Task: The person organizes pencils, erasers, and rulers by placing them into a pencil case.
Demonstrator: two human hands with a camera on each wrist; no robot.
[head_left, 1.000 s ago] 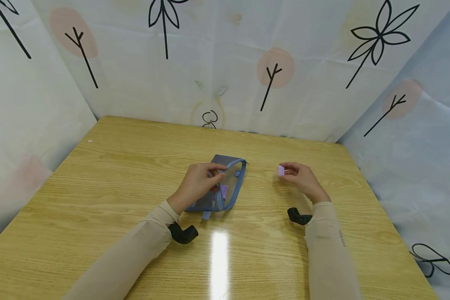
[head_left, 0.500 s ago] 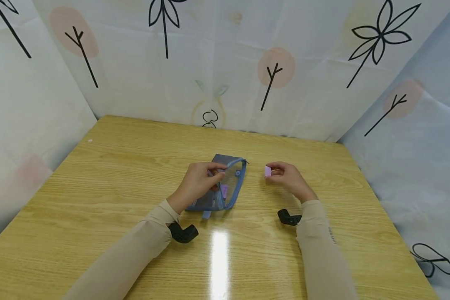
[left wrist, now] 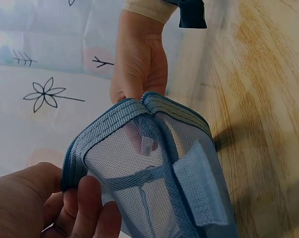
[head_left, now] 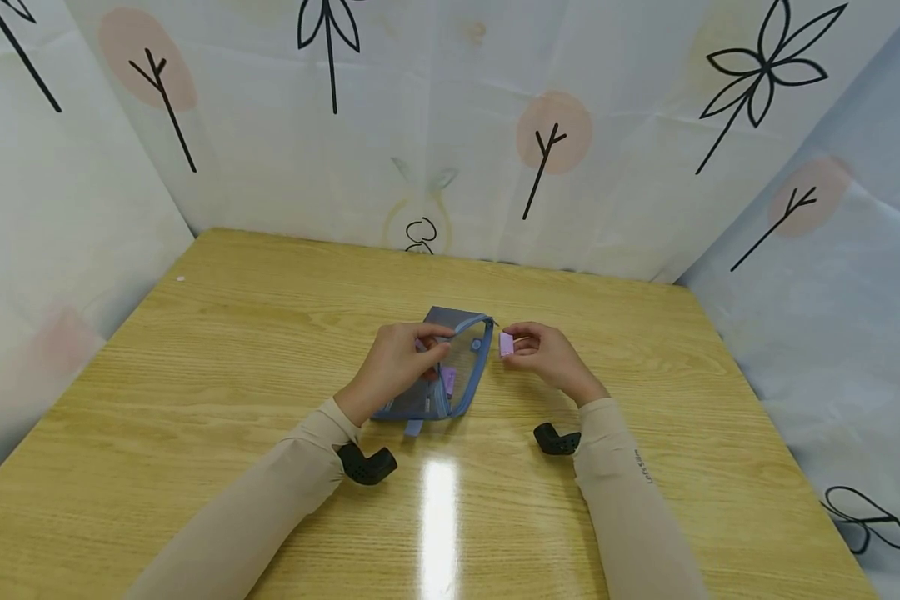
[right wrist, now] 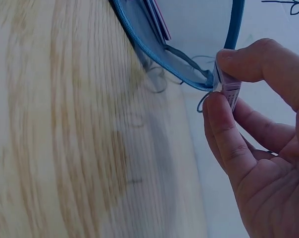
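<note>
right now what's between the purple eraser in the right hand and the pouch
Nothing. In the head view only a thin strip of bare table separates the eraser from the pouch rim; in the right wrist view the eraser sits right at the zipper edge.

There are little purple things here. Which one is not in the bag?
The purple eraser pinched in the right hand, just outside the blue mesh pouch. The other purple piece already sits inside the pouch, which the left hand holds open.
</note>
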